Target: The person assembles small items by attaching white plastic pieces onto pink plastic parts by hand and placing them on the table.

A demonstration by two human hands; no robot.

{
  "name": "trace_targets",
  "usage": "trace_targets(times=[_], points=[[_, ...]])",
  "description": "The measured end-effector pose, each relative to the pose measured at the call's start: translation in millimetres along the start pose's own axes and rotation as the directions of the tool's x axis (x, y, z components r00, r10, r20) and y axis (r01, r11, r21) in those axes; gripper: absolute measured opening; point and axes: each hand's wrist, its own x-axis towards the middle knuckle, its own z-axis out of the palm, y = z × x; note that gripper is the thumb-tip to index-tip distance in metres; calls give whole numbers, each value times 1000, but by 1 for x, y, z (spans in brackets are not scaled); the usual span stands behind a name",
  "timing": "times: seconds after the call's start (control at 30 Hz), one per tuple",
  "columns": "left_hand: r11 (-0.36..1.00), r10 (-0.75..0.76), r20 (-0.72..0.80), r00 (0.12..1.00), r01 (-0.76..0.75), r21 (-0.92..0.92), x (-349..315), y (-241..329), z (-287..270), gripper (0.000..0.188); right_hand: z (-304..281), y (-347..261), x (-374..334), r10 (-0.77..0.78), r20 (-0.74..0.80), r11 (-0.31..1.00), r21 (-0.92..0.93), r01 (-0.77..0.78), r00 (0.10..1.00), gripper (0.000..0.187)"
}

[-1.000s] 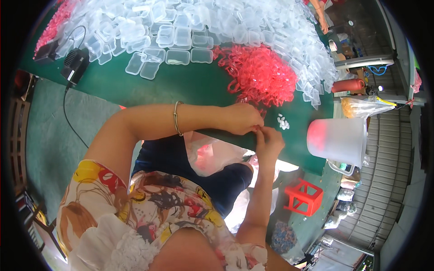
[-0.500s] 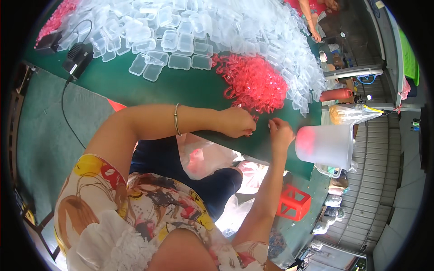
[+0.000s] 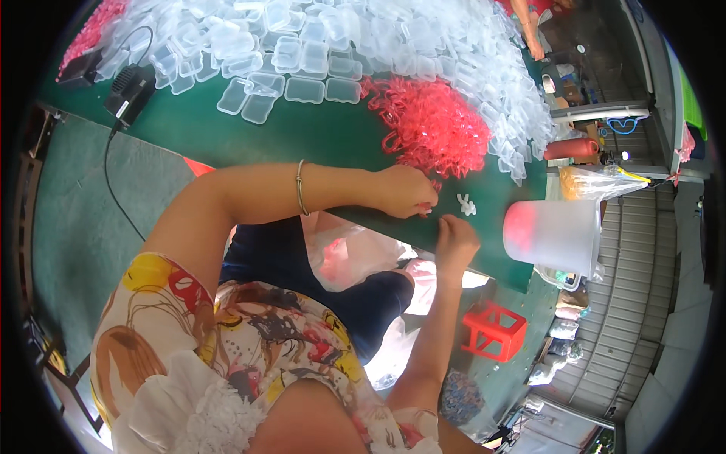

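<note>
Hidden and cropped
The left hand [image 3: 407, 191] hides its palm; a tiny red bit [image 3: 423, 206] at its fingers [image 3: 428, 197] is too small to identify; whether the right hand [image 3: 458, 241] pinches anything is unclear. The upper edge crops the heap of translucent rectangular plastic containers [image 3: 340, 34].

Red loops [image 3: 440, 130] heaped loosely; small white pieces [image 3: 466, 205] clustered nearby
</note>
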Motion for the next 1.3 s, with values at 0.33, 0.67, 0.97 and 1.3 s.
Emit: trace_targets(times=[0.33,0.67,0.97,1.3], points=[[1000,-15,16,1000,15,0,-2,-3,-1,13,0,-30,-3,185,21,922,342,-181,983,7],[1000,18,-4,1000,-18,-25,1,-1,0,14,5,-23,6,74,92,960,262,-96,993,6],[994,75,-9,997,-76,-77,2,0,0,14,2,-26,5,-112,86,986,137,99,990,15],[997,17,-42,999,-20,-76,0,6,-9,17,-4,-61,16,316,251,731,550,-403,915,15]])
